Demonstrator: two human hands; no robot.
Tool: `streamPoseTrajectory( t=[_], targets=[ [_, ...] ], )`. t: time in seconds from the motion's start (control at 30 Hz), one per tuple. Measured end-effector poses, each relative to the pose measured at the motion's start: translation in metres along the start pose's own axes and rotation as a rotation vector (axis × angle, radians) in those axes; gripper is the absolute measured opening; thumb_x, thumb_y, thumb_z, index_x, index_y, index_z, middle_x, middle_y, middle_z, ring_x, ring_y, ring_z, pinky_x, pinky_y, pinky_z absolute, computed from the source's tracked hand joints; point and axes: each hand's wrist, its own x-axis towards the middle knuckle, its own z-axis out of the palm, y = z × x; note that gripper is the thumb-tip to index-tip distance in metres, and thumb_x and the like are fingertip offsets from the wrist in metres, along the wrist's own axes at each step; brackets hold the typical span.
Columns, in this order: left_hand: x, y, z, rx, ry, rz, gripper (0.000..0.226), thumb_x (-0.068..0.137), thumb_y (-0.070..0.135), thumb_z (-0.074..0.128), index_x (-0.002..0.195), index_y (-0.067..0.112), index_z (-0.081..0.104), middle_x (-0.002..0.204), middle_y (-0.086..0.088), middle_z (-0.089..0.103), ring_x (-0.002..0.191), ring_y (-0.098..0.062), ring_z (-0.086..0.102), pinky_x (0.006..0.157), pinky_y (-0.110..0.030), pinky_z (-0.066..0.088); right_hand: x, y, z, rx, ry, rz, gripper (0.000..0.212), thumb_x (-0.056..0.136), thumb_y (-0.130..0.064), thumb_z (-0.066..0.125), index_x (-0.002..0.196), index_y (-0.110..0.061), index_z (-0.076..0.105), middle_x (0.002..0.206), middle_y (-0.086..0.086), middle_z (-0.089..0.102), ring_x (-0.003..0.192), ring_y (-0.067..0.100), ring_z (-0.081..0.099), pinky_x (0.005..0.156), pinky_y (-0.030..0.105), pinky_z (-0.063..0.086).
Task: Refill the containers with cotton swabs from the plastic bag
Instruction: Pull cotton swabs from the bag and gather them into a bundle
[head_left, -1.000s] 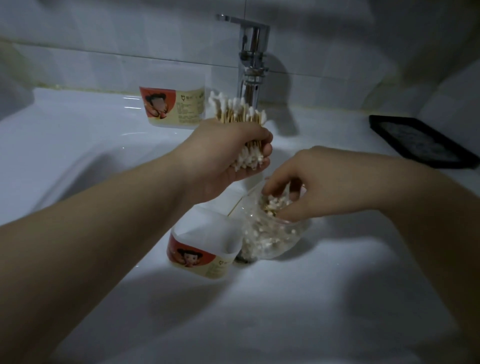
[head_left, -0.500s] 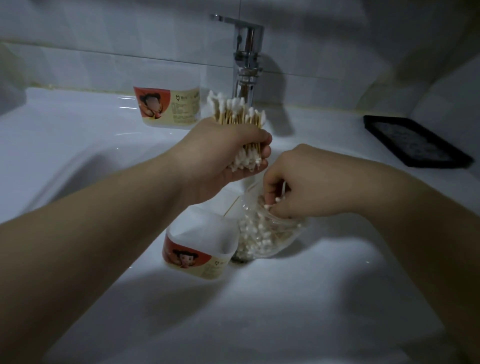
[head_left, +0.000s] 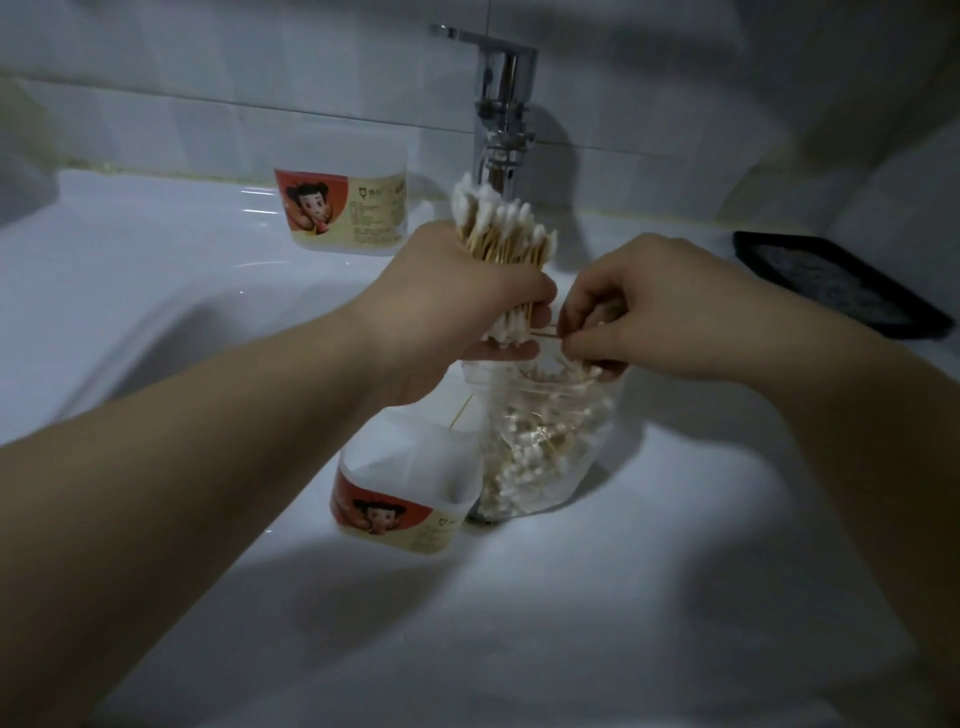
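My left hand (head_left: 457, 306) grips an upright bundle of cotton swabs (head_left: 501, 228) with wooden sticks, above the sink basin. My right hand (head_left: 639, 306) pinches a few swabs (head_left: 550, 332) just beside the bundle, right over the mouth of the clear plastic bag (head_left: 540, 457), which stands in the basin full of swabs. An open white container (head_left: 405, 499) with a red cartoon label stands to the left of the bag, touching it; its inside looks empty. A second container (head_left: 343, 210) of the same kind sits on the sink ledge at the back.
The chrome tap (head_left: 501, 98) rises just behind the bundle. A black tray (head_left: 831, 280) lies on the ledge at the right. The white sink basin (head_left: 571, 597) slopes around the bag and container. Tiled wall behind.
My right hand has come up out of the bag with a few swabs and moved left to the bundle. My left hand has held the bundle almost still.
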Motion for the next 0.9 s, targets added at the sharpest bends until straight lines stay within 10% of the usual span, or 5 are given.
streamPoseTrajectory(
  t=[0.2, 0.63, 0.9],
  targets=[
    [0.005, -0.005, -0.003, 0.092, 0.061, -0.022, 0.021, 0.083, -0.001, 0.078, 0.097, 0.011, 0.068, 0.071, -0.003, 0.072, 0.077, -0.021, 0.076, 0.076, -0.052, 0.064, 0.0, 0.003, -0.004, 0.162, 0.013, 0.066, 0.011, 0.086, -0.01, 0.08, 0.084, -0.02, 0.077, 0.071, 0.002, 0.077, 0.068, 0.014, 0.077, 0.085, 0.041, 0.063],
    [0.006, -0.01, -0.002, 0.013, 0.062, -0.061, 0.022, 0.083, -0.001, 0.078, 0.099, 0.009, 0.068, 0.079, -0.007, 0.075, 0.088, -0.027, 0.077, 0.079, -0.051, 0.063, 0.006, 0.005, -0.013, 0.66, 0.31, 0.065, 0.013, 0.084, 0.003, 0.077, 0.083, -0.009, 0.073, 0.083, 0.019, 0.075, 0.067, 0.02, 0.076, 0.066, 0.02, 0.059],
    [0.003, -0.013, -0.002, 0.008, -0.139, -0.033, 0.033, 0.087, 0.013, 0.078, 0.119, 0.013, 0.07, 0.111, -0.012, 0.076, 0.1, -0.022, 0.075, 0.09, -0.047, 0.061, 0.009, -0.004, 0.001, 0.956, 0.227, 0.08, 0.012, 0.086, 0.01, 0.072, 0.083, -0.002, 0.069, 0.066, 0.007, 0.072, 0.065, 0.018, 0.074, 0.065, 0.02, 0.059]
  ],
)
